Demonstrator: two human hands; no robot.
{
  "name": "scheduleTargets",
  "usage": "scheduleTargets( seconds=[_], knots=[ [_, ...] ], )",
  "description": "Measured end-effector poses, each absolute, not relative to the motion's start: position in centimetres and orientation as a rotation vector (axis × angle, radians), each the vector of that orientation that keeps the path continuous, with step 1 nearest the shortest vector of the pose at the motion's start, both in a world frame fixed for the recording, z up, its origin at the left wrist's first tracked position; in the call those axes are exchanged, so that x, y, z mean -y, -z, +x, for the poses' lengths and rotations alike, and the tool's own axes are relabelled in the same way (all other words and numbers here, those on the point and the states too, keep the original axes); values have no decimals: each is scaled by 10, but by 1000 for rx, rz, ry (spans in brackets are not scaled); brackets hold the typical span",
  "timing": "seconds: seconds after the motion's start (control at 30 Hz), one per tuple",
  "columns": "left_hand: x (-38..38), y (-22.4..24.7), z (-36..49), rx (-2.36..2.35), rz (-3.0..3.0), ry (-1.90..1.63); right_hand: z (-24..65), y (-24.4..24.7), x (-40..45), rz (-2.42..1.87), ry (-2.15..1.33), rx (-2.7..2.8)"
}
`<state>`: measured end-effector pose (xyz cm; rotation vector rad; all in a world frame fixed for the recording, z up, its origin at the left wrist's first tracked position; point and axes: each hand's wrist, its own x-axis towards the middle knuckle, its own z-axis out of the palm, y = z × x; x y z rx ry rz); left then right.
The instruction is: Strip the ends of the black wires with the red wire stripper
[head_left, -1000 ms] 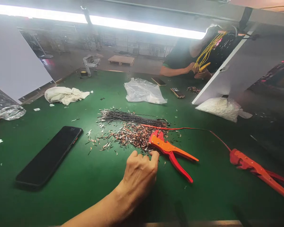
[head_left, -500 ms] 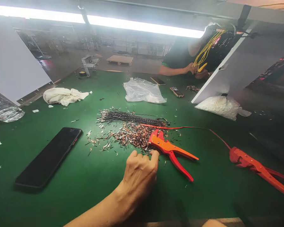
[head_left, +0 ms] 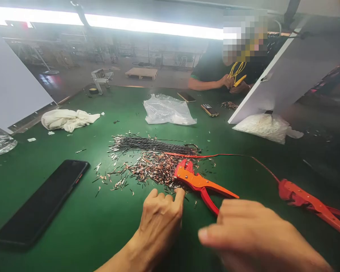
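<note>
Risk, in my judgement: my right grip (head_left: 252, 230), blurred, overlaps the handle end of the first stripper (head_left: 192, 179); contact cannot be confirmed. A careless bump there could swing the tool's head, which lies at the edge of the clippings heap (head_left: 155, 168), and scatter cut ends over the worktop (head_left: 102, 211). A tug on the red cord (head_left: 187, 155), running between heap and second stripper (head_left: 314, 204), could pull the bundle of black wires (head_left: 153, 144), lying just behind the heap, out of line. Bare ends could prick my left grip (head_left: 162, 213), close in front of the heap.

Grip state: left, fingers curled under; right, fingers folded, thumb out. Whether either pinches anything, I cannot tell.

Count: strippers, two; red cord, one; wire bundle, one, strands not countable; large phone (head_left: 42, 204), one; smaller handsets (head_left: 209, 110), two; clear plastic bag (head_left: 168, 111), one; white cloth (head_left: 66, 120), one.
</note>
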<state>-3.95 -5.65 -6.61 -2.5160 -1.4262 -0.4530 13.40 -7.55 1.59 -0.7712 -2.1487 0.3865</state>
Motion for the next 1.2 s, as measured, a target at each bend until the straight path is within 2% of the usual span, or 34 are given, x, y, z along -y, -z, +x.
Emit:
scheduleTargets(
  seconds=[0.13, 0.33, 0.53, 0.97, 1.1, 1.2],
  knots=[
    [56, 65, -40, 1416, -2494, 462, 154, -8, 51, -1090, -213, 2207],
    [57, 63, -40, 1427, -2469, 476, 181, 32, 25, -1661, 132, 2194],
    [57, 62, -39, 1433, -2479, 500, 196, 49, 28, -2081, 148, 2192],
    [58, 60, -40, 1430, -2421, 531, 194, 62, 35, -1934, 90, 2404],
    [55, 73, -44, 1314, -2388, 633, 192, 66, 35, -1876, 305, 2367],
    [48, 92, -48, 1214, -2290, 656, 188, 67, 33, -1852, 282, 2383]
  ],
)
